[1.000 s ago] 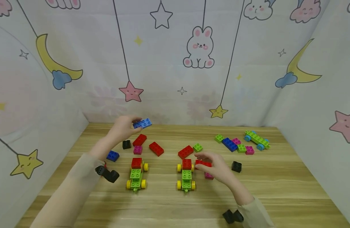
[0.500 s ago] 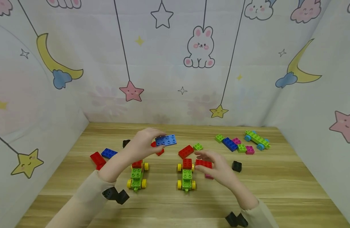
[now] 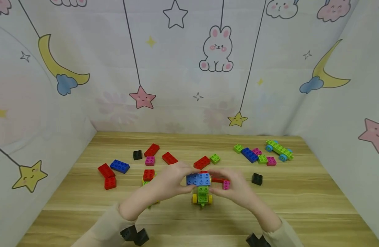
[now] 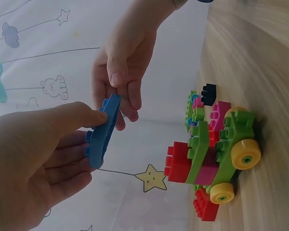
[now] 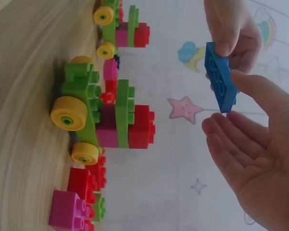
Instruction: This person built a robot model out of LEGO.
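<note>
My left hand (image 3: 167, 181) pinches a blue studded building brick (image 3: 199, 179) between thumb and fingers. It is held above a toy car (image 3: 203, 196) built of green, magenta and red bricks on yellow wheels. In the right wrist view, a clear gap separates the blue brick (image 5: 220, 79) from the red top of the car (image 5: 142, 127). My right hand (image 3: 235, 187) is at the brick's other end, its thumb tip right at the brick and its fingers extended. A second similar car (image 3: 149, 175) stands to the left, partly hidden behind my left hand.
Red bricks (image 3: 169, 158), a blue brick (image 3: 119, 166) and a black brick (image 3: 137, 155) lie at the left. Toward the right are a black brick (image 3: 257, 179), several small coloured bricks (image 3: 249, 155) and a green wheeled base (image 3: 280, 150). A printed curtain (image 3: 177, 68) hangs behind the table.
My left hand has carried the blue brick right and toward me, from the back left to above the middle car. My right hand has stayed close to that car.
</note>
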A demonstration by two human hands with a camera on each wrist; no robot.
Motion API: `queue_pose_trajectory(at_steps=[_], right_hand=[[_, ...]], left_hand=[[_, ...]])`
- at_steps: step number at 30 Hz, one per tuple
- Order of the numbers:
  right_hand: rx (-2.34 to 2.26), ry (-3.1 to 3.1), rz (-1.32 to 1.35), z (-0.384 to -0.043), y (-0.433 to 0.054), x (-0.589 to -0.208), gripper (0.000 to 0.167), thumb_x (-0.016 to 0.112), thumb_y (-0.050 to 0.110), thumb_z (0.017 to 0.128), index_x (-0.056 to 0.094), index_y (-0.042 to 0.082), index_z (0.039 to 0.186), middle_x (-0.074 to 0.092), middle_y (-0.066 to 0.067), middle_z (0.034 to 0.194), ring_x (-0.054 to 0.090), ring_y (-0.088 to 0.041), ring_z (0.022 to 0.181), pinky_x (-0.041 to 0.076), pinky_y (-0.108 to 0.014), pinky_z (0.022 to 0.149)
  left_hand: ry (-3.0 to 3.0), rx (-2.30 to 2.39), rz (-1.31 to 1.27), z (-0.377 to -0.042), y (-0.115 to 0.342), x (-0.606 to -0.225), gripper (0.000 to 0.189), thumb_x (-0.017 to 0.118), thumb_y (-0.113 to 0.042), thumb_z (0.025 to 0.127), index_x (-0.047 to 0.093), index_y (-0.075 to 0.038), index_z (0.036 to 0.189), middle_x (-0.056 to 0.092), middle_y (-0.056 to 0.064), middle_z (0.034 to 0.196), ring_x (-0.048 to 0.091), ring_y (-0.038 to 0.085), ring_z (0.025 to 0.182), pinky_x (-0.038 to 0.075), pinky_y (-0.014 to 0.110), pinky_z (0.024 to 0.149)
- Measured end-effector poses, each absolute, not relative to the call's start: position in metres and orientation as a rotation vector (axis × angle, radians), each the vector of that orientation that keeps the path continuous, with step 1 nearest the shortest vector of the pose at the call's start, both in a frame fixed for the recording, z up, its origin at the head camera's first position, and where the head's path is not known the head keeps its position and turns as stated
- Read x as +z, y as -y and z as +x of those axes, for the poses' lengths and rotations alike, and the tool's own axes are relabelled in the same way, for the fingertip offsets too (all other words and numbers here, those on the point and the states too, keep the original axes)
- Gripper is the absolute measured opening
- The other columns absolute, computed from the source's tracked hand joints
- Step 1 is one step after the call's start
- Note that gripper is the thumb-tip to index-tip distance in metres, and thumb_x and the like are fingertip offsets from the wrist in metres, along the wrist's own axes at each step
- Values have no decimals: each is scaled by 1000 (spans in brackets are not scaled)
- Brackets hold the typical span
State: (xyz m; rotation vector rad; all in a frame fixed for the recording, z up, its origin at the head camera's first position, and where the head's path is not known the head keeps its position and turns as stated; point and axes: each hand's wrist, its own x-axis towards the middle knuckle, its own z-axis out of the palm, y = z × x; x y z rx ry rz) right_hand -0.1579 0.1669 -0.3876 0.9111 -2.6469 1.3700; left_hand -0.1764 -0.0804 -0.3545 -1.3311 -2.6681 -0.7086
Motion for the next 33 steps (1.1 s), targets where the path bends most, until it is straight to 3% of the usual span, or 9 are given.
queue_pose_trajectory(at_steps=[4,13,18,27,33], right_hand=[[1290,2705,931,-154,-170,-391,39,77,15,84,66,5,120,71,-10,115,70,-26,102,57,-28,84],[1158,2924,980,-144,-173,-396,30,79,16,80,71,13,109,72,2,106,67,-21,96,58,-37,84],[1085,2982,1022,-141,-171,-404,26,81,16,77,72,14,102,71,7,98,65,-14,92,57,-31,81],[1257,3108,1006,-134,-167,-420,27,80,13,74,70,12,99,69,8,96,64,-3,90,55,-22,80],[1270,3149,993,-129,-165,-430,27,82,17,72,70,17,96,68,13,93,61,0,88,53,-20,78]], left_hand=[[2649,-691,-1395,-172,75,-363,38,78,-18,84,70,-4,118,72,5,111,65,16,98,54,21,83],[2781,-734,-1490,-162,67,-380,37,78,-19,84,70,-6,118,72,5,114,65,12,101,53,18,86],[2875,-706,-1509,-159,64,-390,38,78,-21,84,70,-9,119,70,1,116,63,9,106,51,18,88],[2952,-718,-1630,-158,63,-407,43,84,-24,77,71,-12,116,72,-5,109,62,-2,95,49,11,80],[3001,-778,-1711,-159,65,-415,45,87,-17,72,72,-10,113,73,-5,106,61,-4,90,48,10,77]])
